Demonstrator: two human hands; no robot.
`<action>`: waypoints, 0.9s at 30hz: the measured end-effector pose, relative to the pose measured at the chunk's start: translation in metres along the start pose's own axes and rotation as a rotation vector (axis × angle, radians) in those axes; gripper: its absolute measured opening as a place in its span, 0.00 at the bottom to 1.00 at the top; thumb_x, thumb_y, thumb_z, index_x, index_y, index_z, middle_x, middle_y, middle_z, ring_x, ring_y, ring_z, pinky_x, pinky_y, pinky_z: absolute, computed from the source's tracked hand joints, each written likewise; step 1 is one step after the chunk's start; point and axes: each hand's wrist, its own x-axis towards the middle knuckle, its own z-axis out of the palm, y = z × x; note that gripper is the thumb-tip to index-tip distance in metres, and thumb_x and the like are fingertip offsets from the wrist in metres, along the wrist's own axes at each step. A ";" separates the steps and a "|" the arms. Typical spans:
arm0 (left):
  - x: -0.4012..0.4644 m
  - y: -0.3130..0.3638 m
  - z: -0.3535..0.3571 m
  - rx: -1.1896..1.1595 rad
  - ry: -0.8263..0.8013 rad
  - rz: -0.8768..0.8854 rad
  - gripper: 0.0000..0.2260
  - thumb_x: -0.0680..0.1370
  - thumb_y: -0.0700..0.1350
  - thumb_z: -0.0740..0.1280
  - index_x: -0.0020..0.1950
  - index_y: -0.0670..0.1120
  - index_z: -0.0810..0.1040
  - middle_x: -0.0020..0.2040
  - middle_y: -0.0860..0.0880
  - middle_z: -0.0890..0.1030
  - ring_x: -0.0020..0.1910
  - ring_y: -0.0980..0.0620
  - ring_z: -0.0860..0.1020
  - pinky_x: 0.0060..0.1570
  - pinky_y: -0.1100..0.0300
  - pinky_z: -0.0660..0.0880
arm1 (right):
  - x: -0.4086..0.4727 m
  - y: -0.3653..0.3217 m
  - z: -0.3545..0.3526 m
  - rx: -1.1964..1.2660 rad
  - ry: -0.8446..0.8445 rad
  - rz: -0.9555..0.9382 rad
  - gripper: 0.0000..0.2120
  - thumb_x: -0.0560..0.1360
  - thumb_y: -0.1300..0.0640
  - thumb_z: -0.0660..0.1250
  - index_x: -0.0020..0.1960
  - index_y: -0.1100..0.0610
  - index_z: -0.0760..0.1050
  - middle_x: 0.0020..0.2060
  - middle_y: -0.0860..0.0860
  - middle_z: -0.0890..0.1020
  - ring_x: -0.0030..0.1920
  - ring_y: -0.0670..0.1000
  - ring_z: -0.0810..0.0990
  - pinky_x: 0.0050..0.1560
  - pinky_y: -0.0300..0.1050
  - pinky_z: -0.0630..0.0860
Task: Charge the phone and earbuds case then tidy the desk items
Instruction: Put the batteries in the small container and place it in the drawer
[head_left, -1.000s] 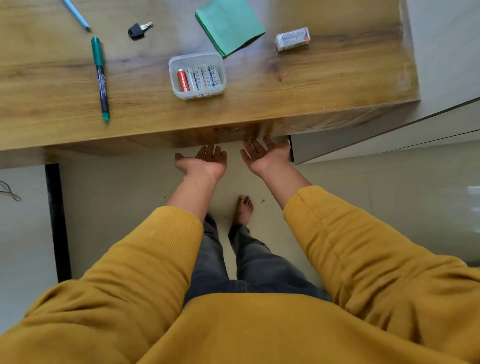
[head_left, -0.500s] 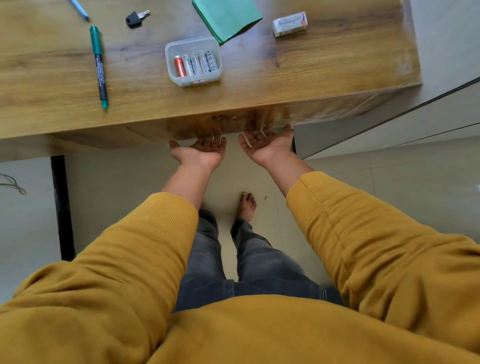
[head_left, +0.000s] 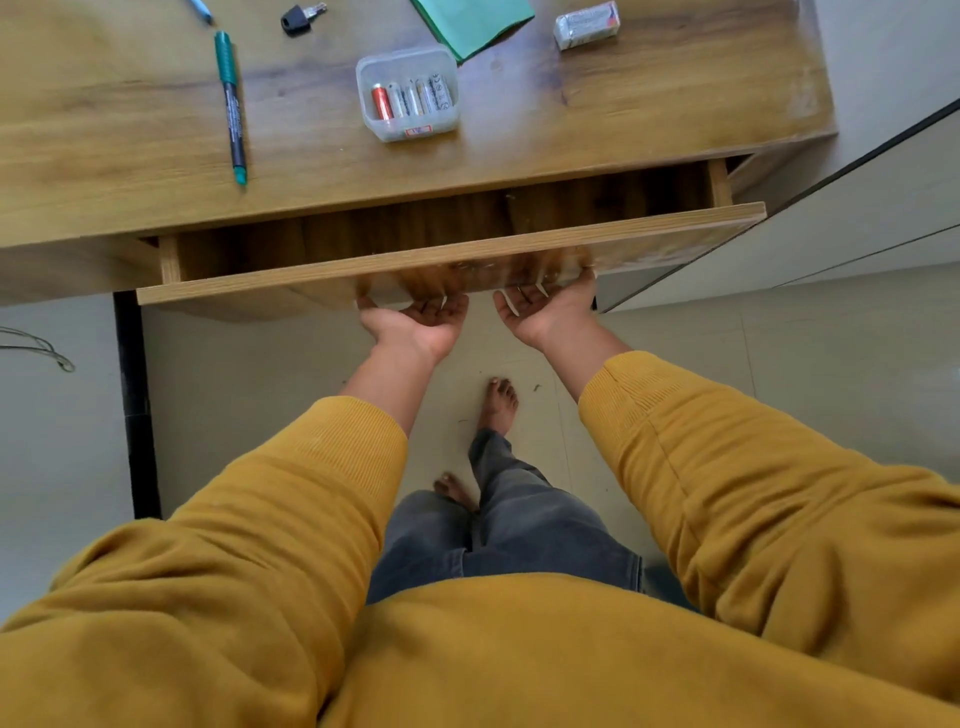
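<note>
The wooden desk (head_left: 104, 156) has a drawer pulled partly out; its front panel (head_left: 311, 278) stands clear of the desk edge and the inside (head_left: 415, 228) looks bare where it shows. My left hand (head_left: 415, 327) and my right hand (head_left: 545, 317) are palm up under the panel's lower edge, side by side, with fingers hooked up behind it and hidden. No phone or earbuds case is in view.
On the desk lie a green marker (head_left: 231, 104), a clear box of batteries (head_left: 408, 93), a green notebook (head_left: 472, 21), a key (head_left: 301, 15), a small white box (head_left: 587, 23) and a blue pen tip (head_left: 200, 9). A black desk leg (head_left: 135, 405) stands left; a white cabinet (head_left: 857, 197) right.
Both hands rose to the underside of the drawer front, then drew it out toward me. The drawer was closed before and now stands partly open.
</note>
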 end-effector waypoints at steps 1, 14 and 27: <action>-0.002 -0.001 -0.006 0.015 0.001 -0.004 0.37 0.80 0.71 0.60 0.70 0.38 0.74 0.66 0.34 0.80 0.65 0.33 0.78 0.72 0.36 0.72 | -0.001 0.004 -0.005 0.003 0.012 -0.005 0.34 0.81 0.29 0.54 0.68 0.55 0.76 0.58 0.60 0.83 0.59 0.61 0.83 0.51 0.58 0.80; -0.062 -0.008 -0.083 0.696 0.081 -0.094 0.27 0.89 0.58 0.50 0.67 0.37 0.75 0.66 0.35 0.81 0.69 0.35 0.77 0.67 0.44 0.73 | -0.054 0.044 -0.074 -0.272 -0.005 -0.026 0.28 0.85 0.37 0.52 0.66 0.59 0.74 0.61 0.64 0.82 0.59 0.64 0.82 0.55 0.58 0.79; -0.151 0.045 -0.020 1.989 -0.244 1.009 0.10 0.84 0.54 0.67 0.54 0.50 0.84 0.48 0.52 0.84 0.48 0.52 0.83 0.49 0.53 0.83 | -0.160 0.035 -0.015 -1.701 -0.299 -1.250 0.09 0.82 0.54 0.64 0.54 0.53 0.83 0.45 0.46 0.85 0.46 0.46 0.83 0.49 0.46 0.82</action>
